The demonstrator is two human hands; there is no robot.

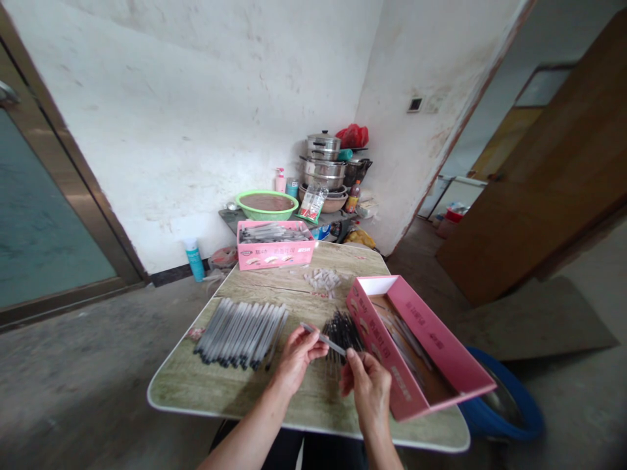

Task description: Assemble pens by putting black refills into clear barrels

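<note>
Between my two hands a translucent pen barrel (324,339) is held at a slant above the table. My left hand (300,356) pinches its upper left part, and the fingers of my right hand (365,378) close round its lower right end. Just behind my hands lies a heap of dark, thin pen refills (343,329). To the left, a row of pens (242,333) with clear barrels and black ends lies side by side. Small whitish pieces (323,279) are scattered farther back; their kind is too small to tell.
A pink box (277,258) full of pens stands at the table's back; a larger open pink box (416,346) with some barrels lies at right. Beyond the table (191,385) are a green basin (267,212) and stacked steel pots (323,166). A blue tub (524,405) stands on the floor.
</note>
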